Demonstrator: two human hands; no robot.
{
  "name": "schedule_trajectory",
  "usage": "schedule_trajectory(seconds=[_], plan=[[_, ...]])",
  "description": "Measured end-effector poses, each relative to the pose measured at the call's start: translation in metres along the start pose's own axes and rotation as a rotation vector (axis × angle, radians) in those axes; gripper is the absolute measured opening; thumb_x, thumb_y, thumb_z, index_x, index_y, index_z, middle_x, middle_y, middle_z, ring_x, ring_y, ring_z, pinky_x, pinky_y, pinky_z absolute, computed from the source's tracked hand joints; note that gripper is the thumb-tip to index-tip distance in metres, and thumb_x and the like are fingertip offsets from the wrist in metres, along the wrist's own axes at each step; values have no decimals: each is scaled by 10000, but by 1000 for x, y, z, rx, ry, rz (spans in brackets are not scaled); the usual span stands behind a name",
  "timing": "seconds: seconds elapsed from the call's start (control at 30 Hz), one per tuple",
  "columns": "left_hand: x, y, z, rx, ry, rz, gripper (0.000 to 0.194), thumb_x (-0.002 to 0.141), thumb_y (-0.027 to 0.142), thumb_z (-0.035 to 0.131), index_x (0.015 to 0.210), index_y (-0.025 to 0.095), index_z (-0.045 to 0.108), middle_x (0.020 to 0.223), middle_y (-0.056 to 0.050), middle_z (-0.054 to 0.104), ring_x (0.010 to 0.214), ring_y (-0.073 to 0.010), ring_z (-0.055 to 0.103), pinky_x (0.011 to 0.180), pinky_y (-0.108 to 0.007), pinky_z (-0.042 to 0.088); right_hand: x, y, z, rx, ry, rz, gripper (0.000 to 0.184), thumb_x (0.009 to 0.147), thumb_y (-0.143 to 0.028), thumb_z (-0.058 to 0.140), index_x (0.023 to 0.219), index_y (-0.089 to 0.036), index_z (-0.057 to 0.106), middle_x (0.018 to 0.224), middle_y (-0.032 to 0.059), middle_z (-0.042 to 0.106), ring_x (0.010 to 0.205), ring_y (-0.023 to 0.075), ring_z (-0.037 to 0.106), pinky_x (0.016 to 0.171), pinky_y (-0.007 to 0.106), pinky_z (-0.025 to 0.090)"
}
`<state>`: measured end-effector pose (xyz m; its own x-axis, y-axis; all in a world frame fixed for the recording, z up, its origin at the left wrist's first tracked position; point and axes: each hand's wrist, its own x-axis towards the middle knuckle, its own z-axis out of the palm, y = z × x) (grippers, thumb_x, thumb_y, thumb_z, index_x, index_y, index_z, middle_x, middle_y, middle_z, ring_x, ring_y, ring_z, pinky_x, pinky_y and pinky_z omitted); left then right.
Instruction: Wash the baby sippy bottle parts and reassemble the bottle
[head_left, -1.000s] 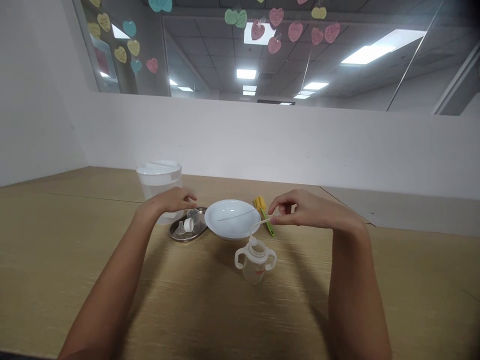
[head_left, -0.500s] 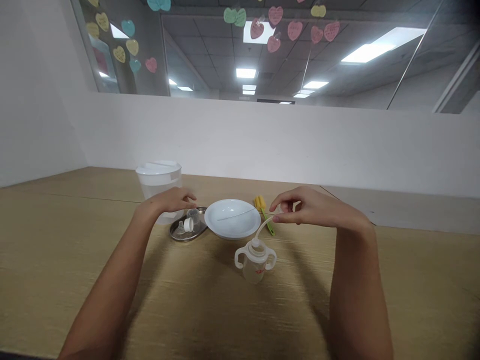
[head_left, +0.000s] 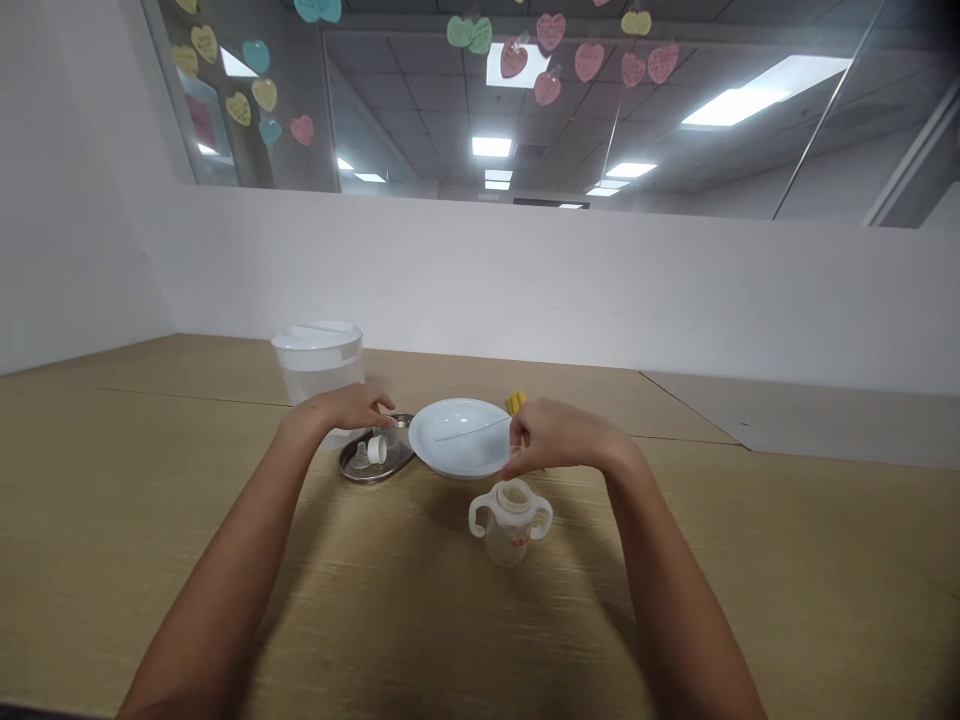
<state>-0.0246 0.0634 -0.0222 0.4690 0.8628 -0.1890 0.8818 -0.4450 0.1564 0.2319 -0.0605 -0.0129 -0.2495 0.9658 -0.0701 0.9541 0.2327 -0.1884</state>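
In front of me on the table stands a clear baby bottle [head_left: 508,540] with two white handles, its mouth uncovered. My right hand [head_left: 551,440] is just above and behind it, fingers pinched together at the bowl's right edge. A pale bit of the straw shows at the fingertips; the rest is hidden by the hand. My left hand [head_left: 356,408] hovers over the oval metal tray [head_left: 354,476], thumb and forefinger apart, close above a clear cap [head_left: 388,434]. Also on the tray are a white collar ring [head_left: 377,450] and a clear nipple [head_left: 361,456].
A white bowl [head_left: 457,460] sits between the hands, with a thin wire-like rod [head_left: 472,431] in it. Behind my right hand a yellow brush head [head_left: 516,402] peeks out. A lidded white bucket [head_left: 317,360] stands behind my left hand, near the wall.
The straw has come out of the bottle. My right hand has moved left, covering the brush's green handle. My left hand has lowered slightly toward the clear cap.
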Motion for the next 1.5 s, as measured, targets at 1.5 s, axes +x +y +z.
schedule_trajectory(seconds=[1.5], plan=[[47, -25, 38, 164, -82, -124, 553, 415, 123, 707, 965, 154, 658, 1010, -132, 677, 879, -298, 621, 704, -315, 478, 13, 23, -3, 266, 334, 138, 424, 760, -520, 510, 779, -126, 665, 632, 71, 631, 513, 127, 527, 508, 250, 386]])
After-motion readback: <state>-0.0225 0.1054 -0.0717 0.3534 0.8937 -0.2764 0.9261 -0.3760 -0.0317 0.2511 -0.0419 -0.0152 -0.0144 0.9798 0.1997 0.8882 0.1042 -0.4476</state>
